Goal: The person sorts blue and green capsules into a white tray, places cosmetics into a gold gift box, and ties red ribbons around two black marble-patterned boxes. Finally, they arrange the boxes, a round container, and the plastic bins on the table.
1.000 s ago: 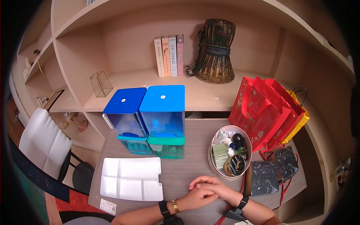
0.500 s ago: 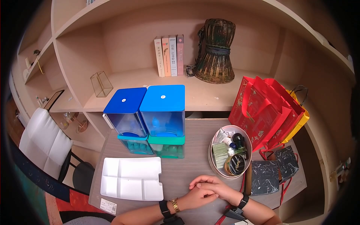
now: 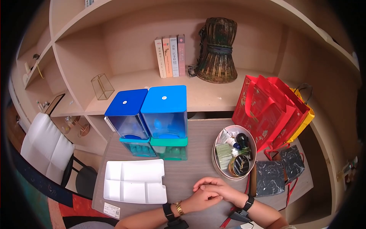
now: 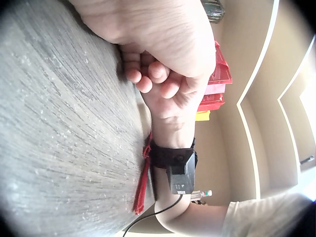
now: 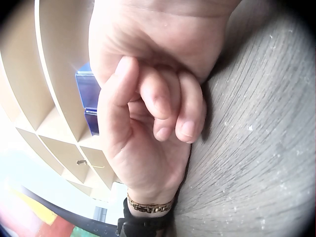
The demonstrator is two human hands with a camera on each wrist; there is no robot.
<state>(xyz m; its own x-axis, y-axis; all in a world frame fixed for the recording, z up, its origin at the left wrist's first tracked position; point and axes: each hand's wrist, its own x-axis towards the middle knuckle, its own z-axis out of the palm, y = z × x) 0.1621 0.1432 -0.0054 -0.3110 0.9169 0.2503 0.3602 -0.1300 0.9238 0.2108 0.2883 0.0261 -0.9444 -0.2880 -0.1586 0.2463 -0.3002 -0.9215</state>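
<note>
Lower centre of the frame, and here are the hands: the left hand and the right hand rest together over the grey wood-grain table — fingers loosely curled, one hand lying against the other. A gold metal bracelet circles the left wrist. Just beyond, right of centre, there's the pale oval box, packed with small bottles and packets. Over at lower left lies the white divided plastic tray; above it, the blue-lidded clear boxes stand on green-lidded ones. Centre right, red paper bags stand upright.
</note>
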